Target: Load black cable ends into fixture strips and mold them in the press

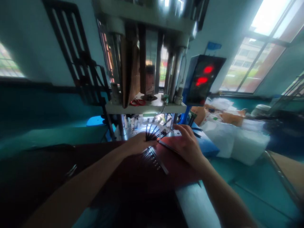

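Note:
My left hand (140, 143) is closed on a bundle of thin dark strips (152, 132) that fan upward and away from me toward the machine's lit opening. To its right is my right hand (187, 142), its fingers bent and partly smeared. A slim dark rod-like tool (168, 146) runs from under that hand to the left fingertips; the grip on it is mostly hidden. Below both hands, a metal comb-like piece (155, 159) with several short teeth lies on the dark red work surface (178, 171).
A column press (146, 109) stands ahead, with red-handled scissors (138, 102) on its plate. At its right hangs a control box (205, 79) with red digits. White sacks (249, 142) and cartons are piled at right. A small shiny object (71, 171) lies at left.

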Motion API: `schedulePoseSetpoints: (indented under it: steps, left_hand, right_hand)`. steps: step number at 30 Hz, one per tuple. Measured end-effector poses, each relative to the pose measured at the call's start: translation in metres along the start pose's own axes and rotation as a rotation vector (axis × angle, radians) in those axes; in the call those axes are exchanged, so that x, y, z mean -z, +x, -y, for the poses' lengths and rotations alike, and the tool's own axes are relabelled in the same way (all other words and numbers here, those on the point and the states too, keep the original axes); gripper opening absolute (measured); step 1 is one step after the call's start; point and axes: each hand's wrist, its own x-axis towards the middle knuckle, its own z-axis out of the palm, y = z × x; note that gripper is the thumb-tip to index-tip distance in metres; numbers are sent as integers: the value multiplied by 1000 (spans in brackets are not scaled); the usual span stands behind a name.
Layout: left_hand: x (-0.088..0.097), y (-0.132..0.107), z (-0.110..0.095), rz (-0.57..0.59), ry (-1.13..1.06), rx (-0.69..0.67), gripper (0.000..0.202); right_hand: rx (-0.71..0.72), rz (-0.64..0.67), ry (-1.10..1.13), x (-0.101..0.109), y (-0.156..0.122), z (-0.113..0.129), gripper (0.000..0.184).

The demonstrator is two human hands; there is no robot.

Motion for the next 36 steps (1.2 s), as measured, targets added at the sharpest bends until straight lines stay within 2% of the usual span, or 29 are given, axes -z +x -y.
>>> schedulePoseSetpoints:
  steps: [2, 3, 5, 7, 10, 13, 14, 16, 18, 20, 21, 23, 25, 26, 28, 31, 34, 36]
  left_hand:
    - [-7, 1, 0, 37, -55, 7, 27]
    - [-9, 1, -1, 62, -107, 15, 27]
    - [-13, -1, -3, 156, -240, 53, 28]
    - [-17, -4, -5, 283, -358, 109, 29]
    - [-26, -7, -2, 471, -406, 198, 30]
    - [-36, -7, 7, 621, -405, 254, 27]
    - [-39, -7, 11, 639, -422, 253, 26]
    - [-43, -6, 16, 619, -457, 226, 25]
    - [-45, -3, 18, 573, -461, 192, 25]
    - [-47, 0, 18, 551, -439, 185, 25]
    - [-49, 1, 18, 552, -430, 194, 25]
    - [-53, 3, 16, 569, -419, 225, 26]
    - [-57, 3, 14, 590, -407, 245, 28]
    - [-59, 3, 13, 599, -398, 247, 28]
    - [-63, 3, 13, 605, -379, 245, 29]
    - [-66, 3, 16, 574, -355, 225, 31]
    - [-67, 4, 20, 534, -361, 194, 32]
    - [-64, 5, 20, 498, -383, 189, 31]
  right_hand:
    - [108, 49, -107, 1, 20, 12, 20]
    - [133, 71, -120, 0, 25, 12, 21]
    - [100, 72, -42, -3, 26, 6, 26]
    - [-43, 29, 110, -6, 17, -5, 27]
    - [-395, -138, 280, 4, -9, -27, 30]
    - [-692, -385, 213, 34, -55, -59, 35]
    - [-754, -377, 130, 46, -75, -72, 36]
    - [-850, -175, -52, 71, -121, -100, 35]
    - [-978, 138, -190, 88, -162, -121, 28]
    - [-1077, 236, -351, 94, -187, -130, 33]
    - [-1074, 211, -379, 92, -190, -128, 39]
    - [-968, 83, -273, 81, -175, -112, 51]
    - [-794, -37, 36, 61, -140, -86, 56]
    - [-709, -43, 194, 50, -119, -72, 55]
    - [-562, 18, 478, 29, -78, -43, 52]
    - [-438, 204, 692, 3, -36, -10, 50]
    - [-387, 336, 755, -13, -19, 5, 49]
    - [-394, 332, 803, -20, -14, 2, 47]
